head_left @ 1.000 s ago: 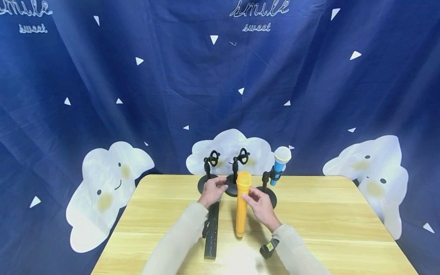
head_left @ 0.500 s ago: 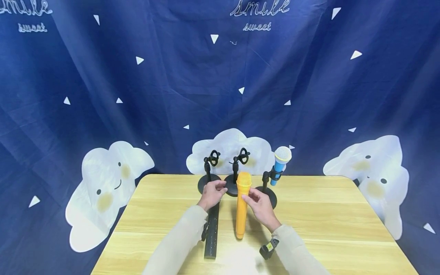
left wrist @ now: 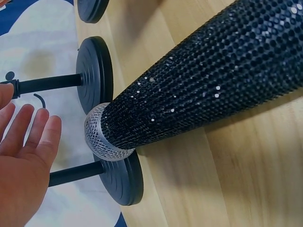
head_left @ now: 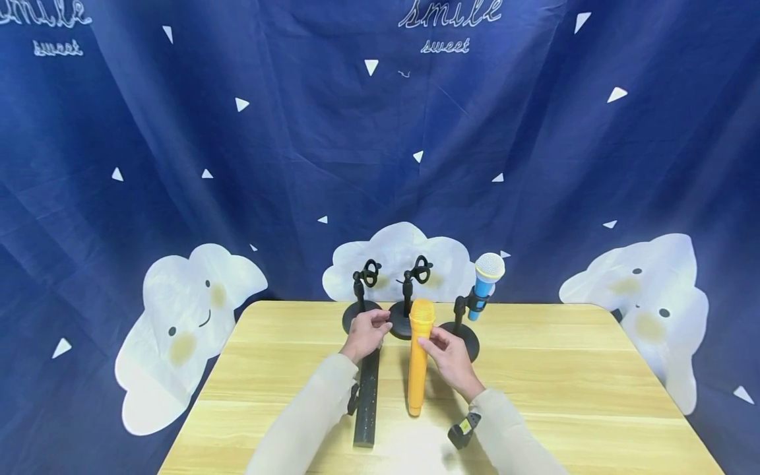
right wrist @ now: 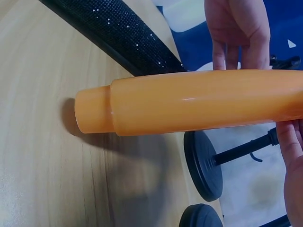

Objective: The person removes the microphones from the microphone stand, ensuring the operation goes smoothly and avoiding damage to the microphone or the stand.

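My right hand [head_left: 452, 359] pinches an orange microphone [head_left: 418, 369] near its head, between thumb and fingers. The microphone's head points away from me; in the right wrist view its butt end casts a shadow on the wood. My left hand [head_left: 365, 335] holds nothing. Its fingers [left wrist: 49, 135] reach out loosely above the head end of a black glittery microphone [left wrist: 189, 90] with a silver mesh head, which lies on the table [head_left: 285, 382]. Just beyond my hands stand two black microphone stands, the left stand [head_left: 359, 290] and the middle stand [head_left: 407, 290], their clips holding nothing.
A third stand [head_left: 458, 313], on the right, bears a blue microphone [head_left: 482, 287] in its clip, close beyond my right hand. A blue curtain [head_left: 332, 132] with white clouds hangs behind the table's far edge.
The orange microphone has shifted very slightly toward me in my right hand's grip. My left hand has stayed nearly still.
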Tool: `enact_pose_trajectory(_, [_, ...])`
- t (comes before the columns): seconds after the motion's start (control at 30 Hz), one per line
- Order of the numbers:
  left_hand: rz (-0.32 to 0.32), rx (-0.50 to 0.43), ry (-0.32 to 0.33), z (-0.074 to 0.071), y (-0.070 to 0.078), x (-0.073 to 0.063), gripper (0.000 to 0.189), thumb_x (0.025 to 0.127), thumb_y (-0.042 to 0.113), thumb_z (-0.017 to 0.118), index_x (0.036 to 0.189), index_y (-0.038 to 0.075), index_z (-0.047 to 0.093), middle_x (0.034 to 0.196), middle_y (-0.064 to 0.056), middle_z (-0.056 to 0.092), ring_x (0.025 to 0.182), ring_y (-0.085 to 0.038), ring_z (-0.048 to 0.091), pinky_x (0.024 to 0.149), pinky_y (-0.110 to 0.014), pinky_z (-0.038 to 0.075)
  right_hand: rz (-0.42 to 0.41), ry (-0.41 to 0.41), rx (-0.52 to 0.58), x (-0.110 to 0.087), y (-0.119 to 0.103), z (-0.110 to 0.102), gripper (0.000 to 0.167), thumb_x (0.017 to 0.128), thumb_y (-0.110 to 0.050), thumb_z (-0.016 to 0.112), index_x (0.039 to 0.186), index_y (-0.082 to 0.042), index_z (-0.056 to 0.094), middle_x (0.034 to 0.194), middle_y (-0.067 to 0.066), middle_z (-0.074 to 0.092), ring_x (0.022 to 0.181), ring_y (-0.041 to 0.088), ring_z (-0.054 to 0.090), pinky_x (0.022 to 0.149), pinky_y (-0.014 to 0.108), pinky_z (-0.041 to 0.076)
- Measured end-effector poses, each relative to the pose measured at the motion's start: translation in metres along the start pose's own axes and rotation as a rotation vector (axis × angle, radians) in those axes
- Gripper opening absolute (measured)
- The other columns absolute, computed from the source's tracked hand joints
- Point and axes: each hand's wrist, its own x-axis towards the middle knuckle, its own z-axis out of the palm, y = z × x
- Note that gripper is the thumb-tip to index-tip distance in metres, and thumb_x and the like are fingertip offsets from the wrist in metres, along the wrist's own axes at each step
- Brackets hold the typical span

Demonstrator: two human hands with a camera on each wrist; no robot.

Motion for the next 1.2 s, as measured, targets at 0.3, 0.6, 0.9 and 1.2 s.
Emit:
enact_pose_trajectory(0.3, [0.005, -0.013, 0.001, -0.001, -0.004, 0.000, 0.026, 0.093, 0.005, 0.070, 0.118, 0.001, 0.071, 0.115, -0.018, 0.071, 0.103, -0.028, 0.069, 0.091, -0.042, 0.055, 0.003, 0.009, 0.004, 0.005, 0.018, 0.000, 0.024, 0.092, -0.005, 0.072, 0.111, 0.008, 0.069, 0.100, 0.017, 0.073, 0.086, 0.010, 0.068, 0.078, 0.021, 0.056])
enact_pose_trajectory(0.6, [0.001, -0.026, -0.002, 0.002, -0.008, -0.003, 0.026, 0.092, 0.004, 0.070, 0.117, 0.000, 0.071, 0.113, -0.016, 0.071, 0.102, -0.028, 0.069, 0.081, -0.035, 0.058, -0.006, 0.009, -0.032, 0.006, 0.021, 0.000, 0.024, 0.092, -0.006, 0.071, 0.110, 0.009, 0.069, 0.099, 0.019, 0.073, 0.084, 0.010, 0.068, 0.076, 0.022, 0.056])
enact_pose_trajectory(0.9, [0.024, -0.012, -0.004, 0.002, -0.008, -0.003, 0.025, 0.092, 0.004, 0.070, 0.117, 0.000, 0.071, 0.112, -0.014, 0.072, 0.101, -0.027, 0.070, 0.083, -0.036, 0.058, 0.049, 0.010, -0.047, 0.009, 0.024, -0.001, 0.026, 0.093, -0.009, 0.071, 0.112, 0.008, 0.069, 0.101, 0.017, 0.073, 0.087, 0.012, 0.069, 0.080, 0.023, 0.055])
enact_pose_trajectory(1.2, [0.081, 0.020, -0.015, -0.010, 0.014, 0.015, 0.028, 0.094, 0.005, 0.068, 0.121, -0.002, 0.069, 0.117, -0.017, 0.070, 0.106, -0.029, 0.068, 0.093, -0.039, 0.054, 0.130, -0.007, -0.007, 0.010, 0.023, -0.001, 0.034, 0.092, -0.006, 0.071, 0.120, 0.013, 0.063, 0.105, 0.021, 0.071, 0.092, 0.018, 0.068, 0.081, 0.026, 0.056])
